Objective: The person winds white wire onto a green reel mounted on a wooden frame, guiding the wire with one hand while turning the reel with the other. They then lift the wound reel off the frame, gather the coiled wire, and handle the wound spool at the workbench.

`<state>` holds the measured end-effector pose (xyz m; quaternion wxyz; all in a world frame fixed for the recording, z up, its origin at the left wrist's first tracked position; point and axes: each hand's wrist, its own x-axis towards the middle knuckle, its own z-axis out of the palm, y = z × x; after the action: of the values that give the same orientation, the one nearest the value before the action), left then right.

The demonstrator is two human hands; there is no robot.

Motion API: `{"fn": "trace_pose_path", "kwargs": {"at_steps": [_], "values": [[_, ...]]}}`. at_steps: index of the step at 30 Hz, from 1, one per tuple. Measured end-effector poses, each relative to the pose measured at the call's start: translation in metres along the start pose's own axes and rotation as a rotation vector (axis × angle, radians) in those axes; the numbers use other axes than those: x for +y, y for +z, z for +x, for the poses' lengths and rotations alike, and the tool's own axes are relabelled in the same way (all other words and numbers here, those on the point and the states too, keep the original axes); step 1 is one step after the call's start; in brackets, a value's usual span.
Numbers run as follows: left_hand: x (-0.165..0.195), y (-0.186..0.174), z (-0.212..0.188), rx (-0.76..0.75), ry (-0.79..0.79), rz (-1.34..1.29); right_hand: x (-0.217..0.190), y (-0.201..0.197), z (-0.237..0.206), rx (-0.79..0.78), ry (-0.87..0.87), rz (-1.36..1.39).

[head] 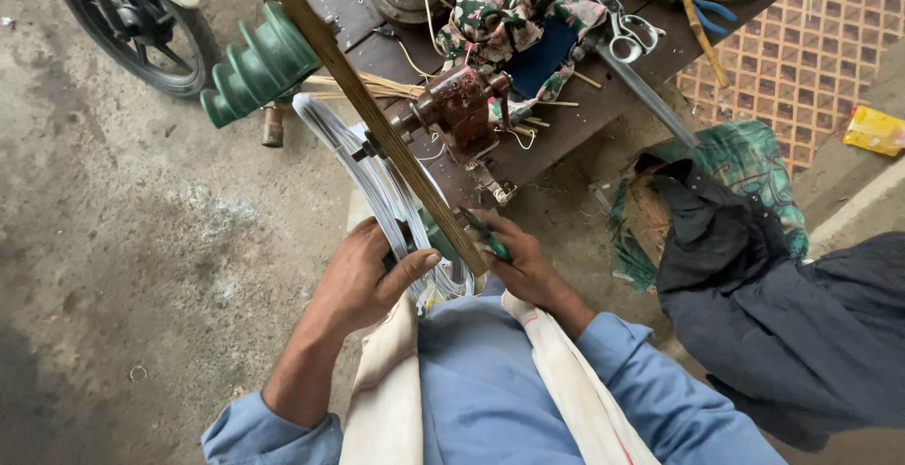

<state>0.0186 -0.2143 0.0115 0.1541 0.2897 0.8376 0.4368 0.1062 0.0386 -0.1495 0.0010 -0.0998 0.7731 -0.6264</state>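
A long brown wooden stick slants from the top down to my lap. My left hand grips its lower part, thumb pressed along it, beside a coil of silvery wire. My right hand is closed on a small green-handled tool at the stick's lower end. A green ribbed insulator sits beside the stick's upper part. Just beyond my hands stands a rusty red-brown hand-crank device on a low dark wooden table.
The table also holds a flowered cloth, scissors, blue-handled pliers and round metal parts. A motorbike wheel stands at top left. Dark clothing lies on a green cloth at right. Bare concrete floor lies to the left.
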Motion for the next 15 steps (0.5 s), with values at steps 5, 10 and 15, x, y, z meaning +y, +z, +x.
{"fn": "trace_pose_path", "kwargs": {"at_steps": [5, 10, 15], "values": [[0.0052, -0.0017, -0.0022, -0.002, -0.035, -0.027, -0.0047, 0.0029, 0.0107, -0.041, -0.034, 0.023], [0.0047, -0.0013, -0.0015, -0.016, -0.092, -0.010, -0.0008, -0.0023, 0.0074, -0.051, -0.067, -0.164], [0.0041, -0.0012, -0.0013, -0.019, -0.082, -0.056, -0.0010, -0.0017, 0.0049, -0.049, -0.113, -0.083]]}}
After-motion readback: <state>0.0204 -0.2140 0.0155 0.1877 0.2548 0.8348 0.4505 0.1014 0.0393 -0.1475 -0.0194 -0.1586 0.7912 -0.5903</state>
